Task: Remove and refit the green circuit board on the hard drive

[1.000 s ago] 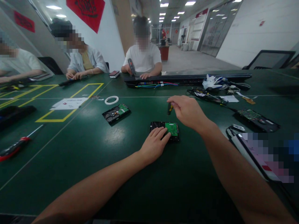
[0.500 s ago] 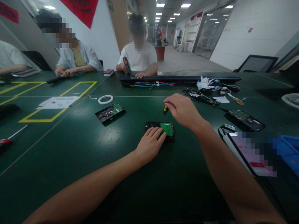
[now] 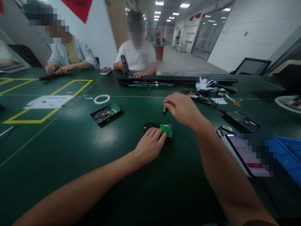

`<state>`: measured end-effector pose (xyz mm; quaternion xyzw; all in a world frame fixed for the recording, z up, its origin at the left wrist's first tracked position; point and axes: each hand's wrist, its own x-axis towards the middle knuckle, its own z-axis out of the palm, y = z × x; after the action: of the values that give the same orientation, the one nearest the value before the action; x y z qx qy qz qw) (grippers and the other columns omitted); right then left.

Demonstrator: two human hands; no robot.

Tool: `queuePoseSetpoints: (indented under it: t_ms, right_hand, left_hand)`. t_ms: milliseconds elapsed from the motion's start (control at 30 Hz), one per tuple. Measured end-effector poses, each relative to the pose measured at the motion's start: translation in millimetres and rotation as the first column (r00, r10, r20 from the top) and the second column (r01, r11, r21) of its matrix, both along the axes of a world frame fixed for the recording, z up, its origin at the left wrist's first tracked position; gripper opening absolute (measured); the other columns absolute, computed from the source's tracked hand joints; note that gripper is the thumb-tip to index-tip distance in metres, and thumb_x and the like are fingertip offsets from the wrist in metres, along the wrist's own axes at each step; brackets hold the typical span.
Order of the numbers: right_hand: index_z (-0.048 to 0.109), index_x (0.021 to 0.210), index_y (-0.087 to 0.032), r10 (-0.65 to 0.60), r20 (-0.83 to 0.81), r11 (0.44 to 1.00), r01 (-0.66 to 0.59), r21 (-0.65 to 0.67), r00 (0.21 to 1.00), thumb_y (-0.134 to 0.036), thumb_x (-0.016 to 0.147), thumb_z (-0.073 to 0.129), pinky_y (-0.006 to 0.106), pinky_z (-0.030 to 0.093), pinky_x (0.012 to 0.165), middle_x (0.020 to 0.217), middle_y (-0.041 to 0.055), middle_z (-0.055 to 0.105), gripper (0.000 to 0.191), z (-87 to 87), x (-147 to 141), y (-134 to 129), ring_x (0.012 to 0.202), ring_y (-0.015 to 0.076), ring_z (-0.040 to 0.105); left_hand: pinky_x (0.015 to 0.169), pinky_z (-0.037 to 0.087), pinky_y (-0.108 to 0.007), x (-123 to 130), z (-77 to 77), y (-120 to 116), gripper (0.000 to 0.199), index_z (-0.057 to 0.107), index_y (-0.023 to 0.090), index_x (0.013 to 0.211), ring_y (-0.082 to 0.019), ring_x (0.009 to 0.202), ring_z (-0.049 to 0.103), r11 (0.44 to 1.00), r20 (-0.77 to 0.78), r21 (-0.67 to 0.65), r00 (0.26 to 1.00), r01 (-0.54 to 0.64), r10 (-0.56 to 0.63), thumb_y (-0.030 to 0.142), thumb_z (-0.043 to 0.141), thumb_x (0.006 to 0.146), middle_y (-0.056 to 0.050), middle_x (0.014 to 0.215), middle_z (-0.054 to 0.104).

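A black hard drive with a green circuit board [image 3: 167, 129] lies on the dark green table in front of me. Resting on its left part is my left hand [image 3: 150, 143], fingers spread and flat over the casing and the edge of the board. Above the drive's far side, my right hand [image 3: 182, 110] pinches a small black and yellow screwdriver [image 3: 165, 110], which points down. Its thin tip is too faint to make out. Another opened drive [image 3: 107, 114] lies to the left, and a third drive [image 3: 242, 121] to the right.
A white tape ring [image 3: 102, 99] and paper [image 3: 48, 102] lie left. A long black bar with wires [image 3: 176, 79] crosses the far side, before a person holding a power tool [image 3: 124, 63]. At right are cables, a phone [image 3: 249, 155] and a blue basket [image 3: 290, 158].
The whole view has shifted slightly, so the table items appear further left. Both hands keep nearly the same pose at the drive, with the screwdriver still in my right hand.
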<state>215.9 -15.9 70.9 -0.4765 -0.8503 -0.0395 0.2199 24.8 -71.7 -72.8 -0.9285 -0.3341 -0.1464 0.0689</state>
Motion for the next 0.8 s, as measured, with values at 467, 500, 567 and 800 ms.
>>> queuePoseSetpoints:
  t_ms: [467,500,567,800]
  right_hand:
    - [0.073,0.107,-0.018,0.035,-0.071,0.999,-0.034,0.014,0.997,-0.021,0.105,0.051,0.041,0.049,0.093,0.109,0.0126,0.075,0.023,-8.3,3.4,-2.8,0.1,0.027,0.067]
    - [0.073,0.107,-0.018,0.039,-0.077,0.999,-0.037,0.018,0.996,-0.021,0.104,0.051,0.041,0.049,0.094,0.108,0.0128,0.075,0.023,-8.8,4.6,-3.3,0.101,0.0271,0.067]
    - [0.073,0.107,-0.018,0.046,-0.089,0.999,-0.043,0.027,0.995,-0.021,0.104,0.051,0.041,0.05,0.095,0.108,0.013,0.076,0.022,-10.1,7.2,-3.5,0.101,0.027,0.067]
    - [0.074,0.109,-0.02,0.052,-0.138,0.998,-0.045,0.051,0.989,-0.023,0.103,0.052,0.043,0.051,0.101,0.111,0.0122,0.077,0.023,-15.3,9.9,0.9,0.109,0.0277,0.068]
  left_hand:
    - [0.108,0.046,-0.053,8.1,-0.3,2.9,0.053,0.045,0.016,0.157,-0.037,0.131,0.057,0.999,-0.011,-0.005,0.999,-0.053,0.053,0.036,0.05,0.109,-0.02,0.156,0.054]
    - [0.107,0.047,-0.053,8.8,0.5,3.3,0.053,0.046,0.016,0.156,-0.037,0.129,0.057,0.998,0.002,-0.015,0.998,-0.057,0.057,0.038,0.051,0.108,-0.02,0.155,0.055]
    - [0.106,0.047,-0.053,9.0,0.8,3.6,0.053,0.047,0.015,0.155,-0.037,0.128,0.057,0.998,0.018,-0.025,0.998,-0.056,0.056,0.039,0.051,0.108,-0.019,0.154,0.056]
    - [0.109,0.046,-0.053,4.4,-7.6,2.4,0.049,0.05,0.017,0.152,-0.037,0.133,0.054,0.998,0.089,-0.037,0.995,-0.043,0.046,0.036,0.051,0.107,-0.019,0.154,0.055]
